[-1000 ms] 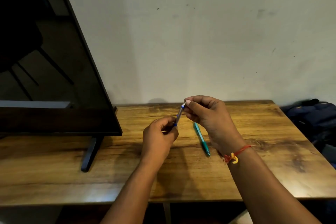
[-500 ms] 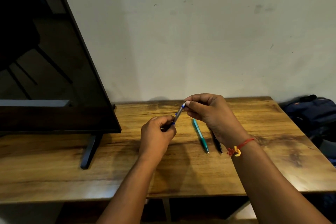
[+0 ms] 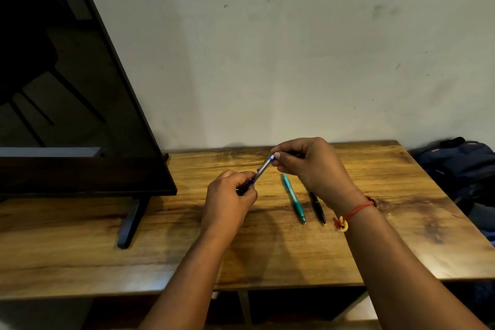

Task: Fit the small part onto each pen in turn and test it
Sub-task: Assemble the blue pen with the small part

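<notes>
My left hand (image 3: 230, 201) grips the lower end of a grey pen with blue trim (image 3: 263, 169), which slants up to the right above the wooden table (image 3: 375, 236). My right hand (image 3: 313, 166) pinches the pen's top end, where a small white and blue part (image 3: 272, 157) sits at my fingertips. A teal pen (image 3: 293, 198) and a black pen (image 3: 317, 207) lie side by side on the table under my right wrist, tips toward me.
A large dark screen (image 3: 67, 115) on a black stand foot (image 3: 130, 222) fills the left side. A dark blue backpack (image 3: 460, 166) lies beyond the table's right edge. A plain wall stands behind.
Both hands have shifted slightly right and lower in view while holding the same pen. The black pen beside the teal one has come into sight.
</notes>
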